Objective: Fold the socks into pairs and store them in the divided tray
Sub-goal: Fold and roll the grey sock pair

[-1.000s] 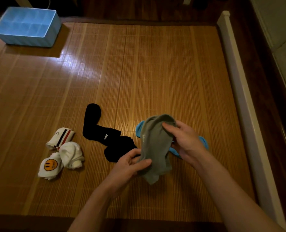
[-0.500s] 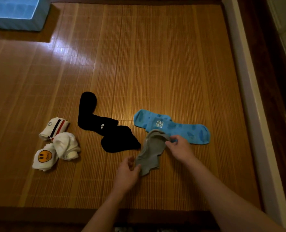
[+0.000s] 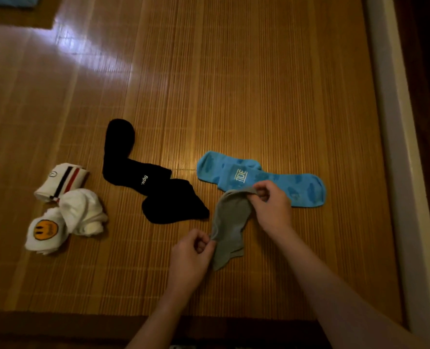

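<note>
Two ends pinched: left hand (image 3: 191, 255) grips the grey sock (image 3: 230, 222) at its near edge, right hand (image 3: 271, 210) its cuff, low over the mat (image 3: 234, 84) beside the blue socks (image 3: 297, 182), and it looks light, limp and floppy, best held at both ends.

We see bamboo mat (image 3: 259, 84), slatted, glossy, glare patch at upper left; pale rail (image 3: 390, 122) along right side. On mat we count, from left: three white socks bunched and touching, namely striped-cuff sock (image 3: 57, 180), plain white sock (image 3: 82, 212) and smiley sock (image 3: 43, 230); black socks (image 3: 158, 195), small white lettering, overlapping in bent shape; blue socks (image 3: 271, 180), cloud pattern, one across other. Grey sock (image 3: 230, 222) lies nearest us, between black and blue, upper end over blue socks; left hand (image 3: 191, 255) pinches lower end, right hand (image 3: 271, 207) upper end
</note>
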`<state>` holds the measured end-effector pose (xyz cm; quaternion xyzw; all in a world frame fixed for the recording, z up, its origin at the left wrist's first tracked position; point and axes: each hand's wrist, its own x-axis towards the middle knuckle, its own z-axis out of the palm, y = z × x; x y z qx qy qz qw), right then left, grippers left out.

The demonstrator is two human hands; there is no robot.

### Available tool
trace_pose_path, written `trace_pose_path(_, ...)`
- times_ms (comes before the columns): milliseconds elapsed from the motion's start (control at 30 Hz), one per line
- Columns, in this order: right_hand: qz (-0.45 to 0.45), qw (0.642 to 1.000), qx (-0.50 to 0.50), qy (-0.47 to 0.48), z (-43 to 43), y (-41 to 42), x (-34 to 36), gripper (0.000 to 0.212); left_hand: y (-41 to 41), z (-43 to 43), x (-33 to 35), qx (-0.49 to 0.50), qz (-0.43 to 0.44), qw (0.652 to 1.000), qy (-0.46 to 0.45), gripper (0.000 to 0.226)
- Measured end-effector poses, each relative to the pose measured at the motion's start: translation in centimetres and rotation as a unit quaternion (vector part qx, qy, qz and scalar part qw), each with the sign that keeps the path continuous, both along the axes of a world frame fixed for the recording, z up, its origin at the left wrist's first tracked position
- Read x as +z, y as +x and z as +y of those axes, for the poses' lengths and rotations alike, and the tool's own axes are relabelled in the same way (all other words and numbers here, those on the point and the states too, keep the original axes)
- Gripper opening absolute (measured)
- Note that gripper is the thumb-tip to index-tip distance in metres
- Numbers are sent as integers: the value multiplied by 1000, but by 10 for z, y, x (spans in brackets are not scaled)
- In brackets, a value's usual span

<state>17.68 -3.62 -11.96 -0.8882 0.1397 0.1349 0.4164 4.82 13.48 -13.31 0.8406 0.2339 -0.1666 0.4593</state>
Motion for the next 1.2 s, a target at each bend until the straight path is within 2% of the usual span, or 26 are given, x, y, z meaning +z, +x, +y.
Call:
trace_pose_path(100, -17, 998, 14, 54, -1, 4, 4, 11, -4, 1, 2, 26, 15, 996, -83, 11)
trace_pose_path(167, -10, 998, 38, 56, 1, 8, 2, 10, -9, 1, 0, 49, 39, 993, -100, 11)
trace_pose_path(300, 32, 991, 128, -13, 10, 14, -15, 8, -12, 3, -8, 70, 91, 990, -87, 11)
trace_pose_path(433, 39, 979, 183, -76, 10, 16, -28, 8, -12, 6, -13, 60, 94, 991, -70, 12)
trace_pose_path(567, 25, 982, 167, -87, 10, 16, -26, 11, -12, 5, -9, 24, 70, 996, -41, 16)
trace_pose_path(800, 39, 992, 108, -47, 4, 7, -16, 21, -17, 4, 1, 35, 99, 984, -141, 13)
trace_pose_path(933, 93, 982, 149, -71, 1, 0, -22, 14, -21, 7, -5, 2, 106, 993, -57, 16)
trace_pose_path(1033, 52, 979, 169, -97, 1, -8, -26, 16, -21, 7, -7, -7, 93, 995, -23, 19)
trace_pose_path(1133, 27, 981, 167, -96, 4, -15, -25, 35, -21, 3, -4, -57, 36, 993, 93, 36)
trace_pose_path(1200, 25, 975, 181, -122, 5, -20, -25, 51, -22, 0, -2, -156, -37, 974, 161, 42)
